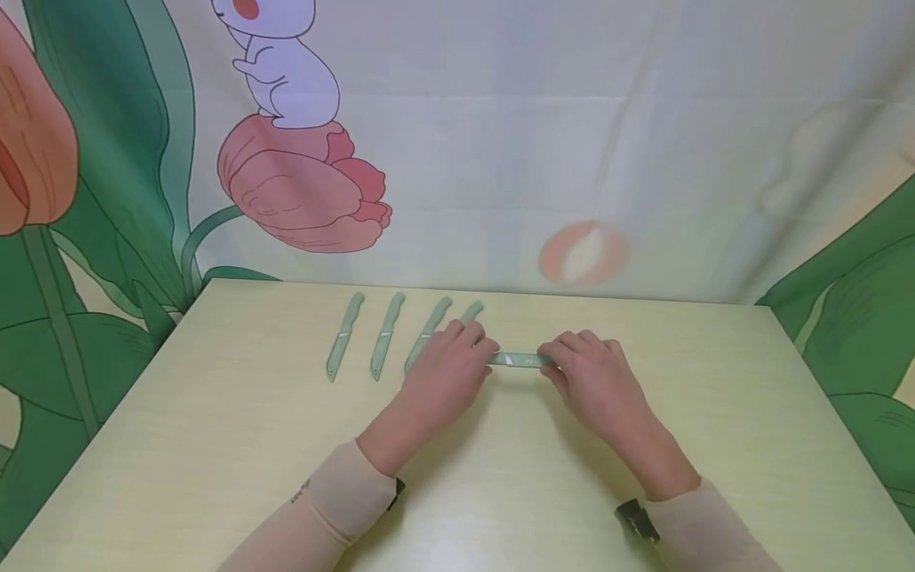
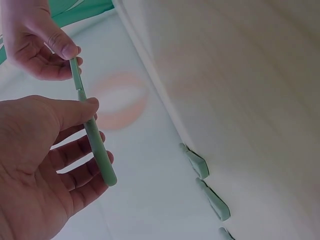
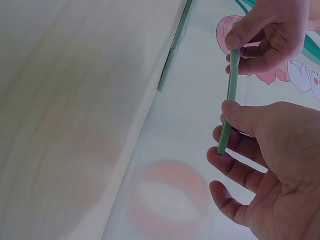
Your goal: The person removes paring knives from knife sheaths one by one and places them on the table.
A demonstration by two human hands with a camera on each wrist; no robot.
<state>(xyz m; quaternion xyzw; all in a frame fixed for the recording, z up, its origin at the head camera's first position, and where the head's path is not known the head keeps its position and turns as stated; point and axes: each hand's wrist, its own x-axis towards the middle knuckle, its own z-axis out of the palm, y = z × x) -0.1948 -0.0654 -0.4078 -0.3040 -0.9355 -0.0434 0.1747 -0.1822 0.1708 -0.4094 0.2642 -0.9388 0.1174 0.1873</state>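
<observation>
Both hands hold a light green sheathed knife point(image 1: 519, 360) level above the table. My left hand point(image 1: 445, 367) pinches its thicker handle point(image 2: 101, 155) between thumb and fingers. At the other end, my right hand point(image 1: 599, 385) pinches the flat sheath point(image 3: 231, 92), its thumb on one side and fingers on the other. A pale band shows at the middle of the knife in the head view. Left of the held knife, several matching green knives lie in a row, such as the leftmost knife point(image 1: 345, 338) and its neighbour point(image 1: 388, 337); my left hand partly hides the nearest ones.
The pale wooden table point(image 1: 250, 445) reaches back to a printed curtain point(image 1: 486, 159) with flowers and a white rabbit figure. Dark clips point(image 1: 636, 520) show by the sleeves of both arms.
</observation>
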